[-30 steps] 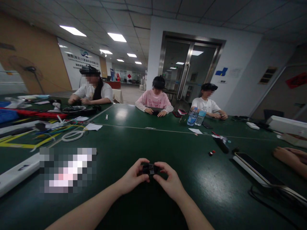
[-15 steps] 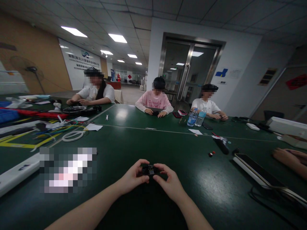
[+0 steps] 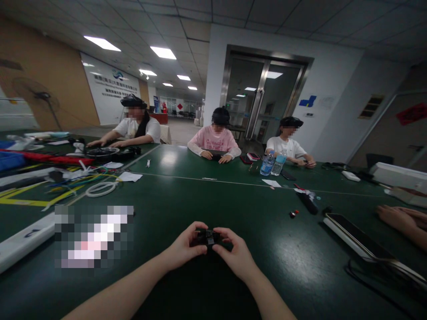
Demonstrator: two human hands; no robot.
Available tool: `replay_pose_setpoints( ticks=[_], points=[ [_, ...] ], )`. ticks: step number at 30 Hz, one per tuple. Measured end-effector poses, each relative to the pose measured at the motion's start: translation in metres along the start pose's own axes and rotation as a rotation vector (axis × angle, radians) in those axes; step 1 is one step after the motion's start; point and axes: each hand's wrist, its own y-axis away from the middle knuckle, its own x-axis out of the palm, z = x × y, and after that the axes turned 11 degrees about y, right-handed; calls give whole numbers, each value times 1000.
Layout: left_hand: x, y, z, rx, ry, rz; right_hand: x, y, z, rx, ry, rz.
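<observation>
While the fingers of our left hand (image 3: 186, 245) and right hand (image 3: 236, 250) pinch a small black part (image 3: 210, 237) between them, thumbs nearest us, we have it just above the table (image 3: 213, 202), its details too dark to make out. Around it we see a smooth dark green top, crossed by a pale seam beyond our hands and glossy where light pools to the right.

To our left, a white power strip (image 3: 28, 240) lies beside a pixelated patch; past them are a white coil (image 3: 101, 189), tangled wires and a scrap of paper (image 3: 130, 177). To our right, we find a phone (image 3: 358, 235), small red and black pieces (image 3: 294, 214) and, farther off, two bottles (image 3: 272, 163) standing close together. Another person's hands (image 3: 398, 220) rest at the right edge.

Across from us, three people in headsets sit along the far side, one in pink (image 3: 215, 140) between two in white. Behind them, we see glass doors (image 3: 258, 100) in a metal frame, a pale wall (image 3: 333, 84), a lettered sign (image 3: 113, 86), a fan (image 3: 42, 95) and bright ceiling panels (image 3: 163, 52).
</observation>
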Motion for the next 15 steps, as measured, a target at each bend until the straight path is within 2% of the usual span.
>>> replay_pose_setpoints(
  ticks=[15],
  points=[
    [1, 2, -2, -26, -29, 0, -1, 0, -2, 14, 13, 16]
  ],
)
